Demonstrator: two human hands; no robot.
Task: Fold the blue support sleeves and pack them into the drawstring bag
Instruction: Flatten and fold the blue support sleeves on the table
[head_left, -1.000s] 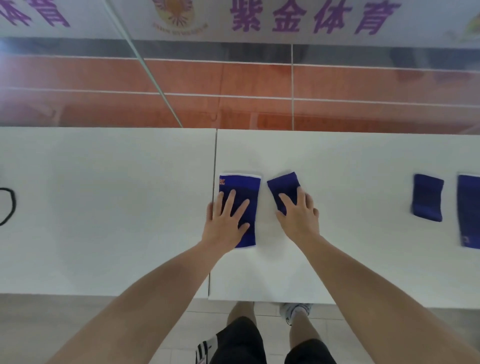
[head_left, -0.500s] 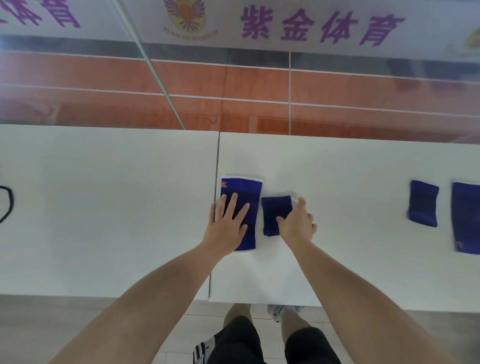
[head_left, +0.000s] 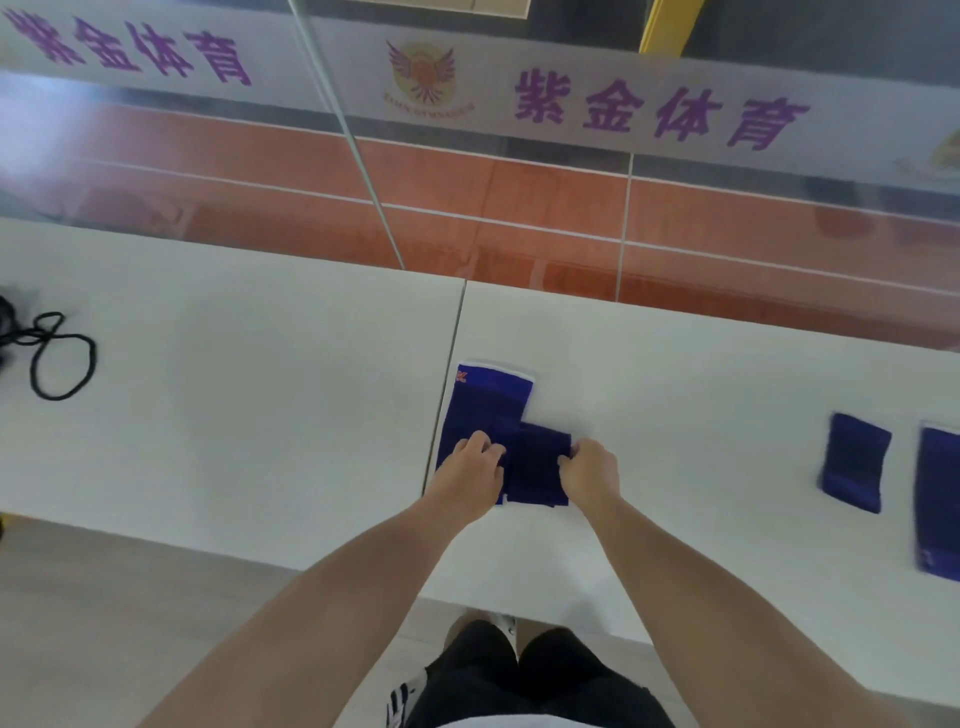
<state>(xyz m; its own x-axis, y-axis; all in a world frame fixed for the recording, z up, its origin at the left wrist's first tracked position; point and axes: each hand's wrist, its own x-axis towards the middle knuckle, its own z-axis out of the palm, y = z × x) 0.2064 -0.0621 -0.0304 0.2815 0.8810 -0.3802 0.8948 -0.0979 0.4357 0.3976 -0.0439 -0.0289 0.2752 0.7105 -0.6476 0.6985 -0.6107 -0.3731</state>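
A long blue support sleeve with a white top edge lies flat on the white table, beside the seam between two tabletops. A smaller dark blue sleeve lies partly over its lower right corner. My left hand pinches the small sleeve's left edge, resting on the long one. My right hand grips the small sleeve's right edge. Two more blue sleeves lie at the right: a short one and a long one cut by the frame edge. The black drawstring of the bag shows at the far left.
A glass wall with purple lettering runs along the table's far edge. The table's near edge crosses just in front of my legs. Bare white tabletop lies between the drawstring and the sleeves.
My right hand slid the small sleeve left and down onto the long sleeve's corner. My left hand went from flat on the long sleeve to curled at the small sleeve's edge. The view shifted left.
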